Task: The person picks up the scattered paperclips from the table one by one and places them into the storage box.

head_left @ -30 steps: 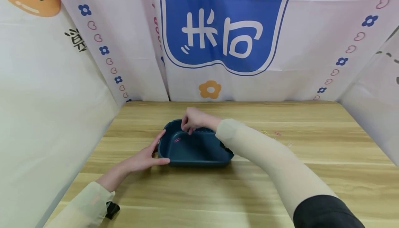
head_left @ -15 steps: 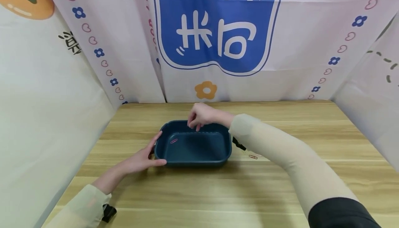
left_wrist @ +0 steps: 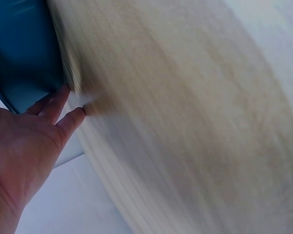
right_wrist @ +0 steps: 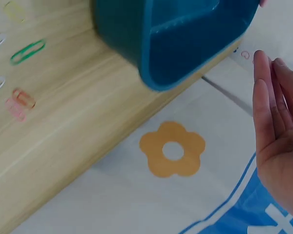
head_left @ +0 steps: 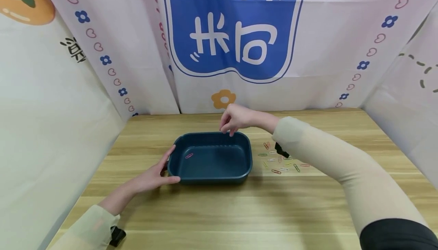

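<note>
A dark blue-green plastic bin (head_left: 213, 178) stands on the wooden table, one pink paper clip (head_left: 189, 155) lying inside near its left end. My left hand (head_left: 150, 176) rests against the bin's left end, thumb at the front corner and fingers toward the back. In the left wrist view, those fingers look fairly straight against the wall. Above the bin's back right rim is my right hand (head_left: 237, 118), fingers bent downward in the head view. From the right wrist, the right hand (right_wrist: 281, 112) appears relaxed, with nothing visible between thumb and fingers.
Several loose paper clips (head_left: 284, 169) in red, green, white, yellow and pink lie right of the bin, some beneath my right forearm. A printed white cloth (head_left: 137, 52) hangs behind the table's back edge, with more cloth along both sides.
My right hand has moved right and up, from over the bin's inside to its back right rim. The clips on the table show more now. The left hand stays against the bin.
</note>
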A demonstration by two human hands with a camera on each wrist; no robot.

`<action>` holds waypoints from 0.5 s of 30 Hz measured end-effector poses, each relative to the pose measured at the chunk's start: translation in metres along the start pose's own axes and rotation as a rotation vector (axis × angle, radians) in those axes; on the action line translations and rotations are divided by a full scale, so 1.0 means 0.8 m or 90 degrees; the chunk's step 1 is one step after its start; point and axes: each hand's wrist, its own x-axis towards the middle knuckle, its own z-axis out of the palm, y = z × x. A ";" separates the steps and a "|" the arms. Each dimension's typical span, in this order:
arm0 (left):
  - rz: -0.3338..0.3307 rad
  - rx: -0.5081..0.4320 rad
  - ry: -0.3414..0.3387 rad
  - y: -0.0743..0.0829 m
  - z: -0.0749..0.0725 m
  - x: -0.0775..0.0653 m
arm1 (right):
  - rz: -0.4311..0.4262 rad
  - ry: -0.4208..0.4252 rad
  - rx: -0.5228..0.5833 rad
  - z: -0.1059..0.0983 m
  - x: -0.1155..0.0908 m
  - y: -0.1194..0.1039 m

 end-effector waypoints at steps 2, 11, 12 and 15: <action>0.002 -0.003 0.000 0.000 0.000 0.000 | 0.001 0.001 0.001 -0.006 -0.007 0.002; -0.006 -0.006 -0.002 0.002 -0.001 0.000 | 0.015 0.003 0.005 -0.024 -0.033 0.013; -0.008 -0.005 -0.003 0.002 -0.001 0.000 | 0.014 0.004 0.003 -0.025 -0.037 0.014; -0.014 -0.001 -0.004 0.002 -0.002 0.001 | 0.025 0.011 0.003 -0.027 -0.048 0.020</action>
